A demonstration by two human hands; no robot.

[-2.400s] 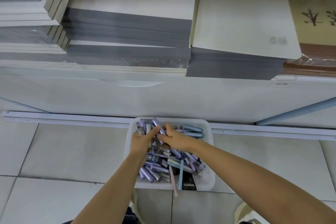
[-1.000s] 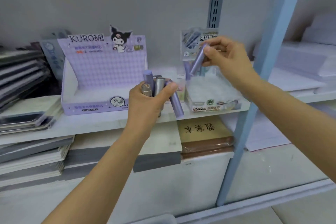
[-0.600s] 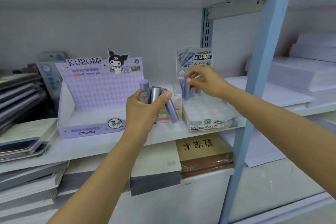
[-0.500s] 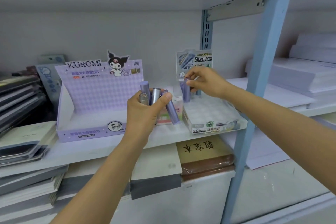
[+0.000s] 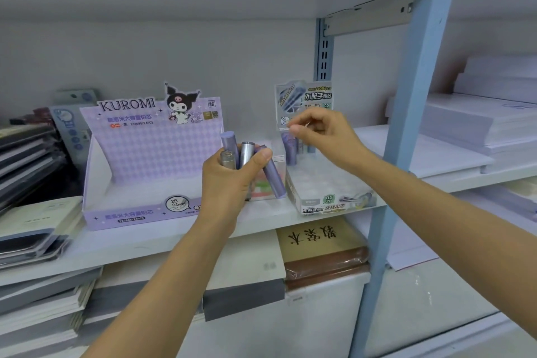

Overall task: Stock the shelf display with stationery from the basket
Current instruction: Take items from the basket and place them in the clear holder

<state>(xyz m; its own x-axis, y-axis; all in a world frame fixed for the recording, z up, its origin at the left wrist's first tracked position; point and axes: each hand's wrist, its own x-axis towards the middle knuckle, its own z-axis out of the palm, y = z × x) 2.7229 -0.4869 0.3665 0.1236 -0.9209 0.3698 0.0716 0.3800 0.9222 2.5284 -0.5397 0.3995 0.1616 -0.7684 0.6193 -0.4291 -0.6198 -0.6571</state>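
Note:
My left hand point(image 5: 229, 183) grips a bundle of several purple and silver lead tubes point(image 5: 247, 151) in front of the shelf; one purple tube point(image 5: 274, 180) slants down out of the fist. My right hand point(image 5: 322, 134) hovers just above the back of the clear display tray point(image 5: 319, 183), fingers loosely curled with nothing in them. Right under its fingertips a purple tube point(image 5: 291, 148) stands upright in the tray beside a few others. The basket is out of view.
A purple Kuromi display box point(image 5: 151, 151) stands left of the tray on the white shelf point(image 5: 174, 238). A blue shelf post point(image 5: 406, 125) rises to the right. Notebook stacks point(image 5: 29, 154) lie at left, paper stacks point(image 5: 479, 125) at right, a brown pack point(image 5: 319, 241) below.
My hands came up from the basket to the shelf. My right hand set its purple tube upright in the clear tray, let go and lifted slightly. The left hand's bundle stayed put.

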